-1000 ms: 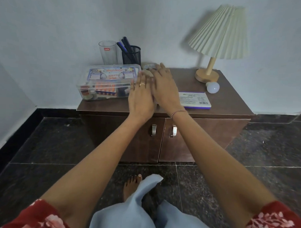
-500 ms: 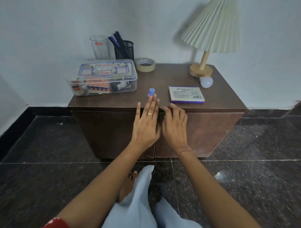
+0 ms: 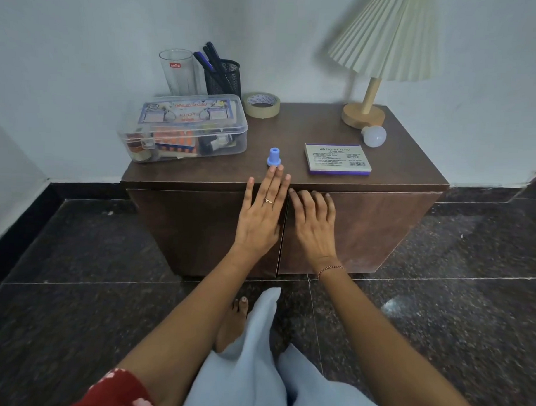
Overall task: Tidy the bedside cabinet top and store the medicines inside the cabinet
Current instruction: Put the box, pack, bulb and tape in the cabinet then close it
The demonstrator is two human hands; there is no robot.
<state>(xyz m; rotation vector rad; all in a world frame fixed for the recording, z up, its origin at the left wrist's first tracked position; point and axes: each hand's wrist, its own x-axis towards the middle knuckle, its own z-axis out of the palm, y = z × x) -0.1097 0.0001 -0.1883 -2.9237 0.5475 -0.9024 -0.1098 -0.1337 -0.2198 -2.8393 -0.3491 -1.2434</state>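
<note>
Cabinet top, item count
One cabinet, two doors. On top: one clear box, one glass, one pen pot with at least three pens, one tape roll, one lamp, one bulb, one stamp pad, one blue cap.

Lamp shade cut off by top edge; clear box contents indistinct

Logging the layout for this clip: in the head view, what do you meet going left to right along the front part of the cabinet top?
clear first-aid box → blue cap → stamp pad box
</note>
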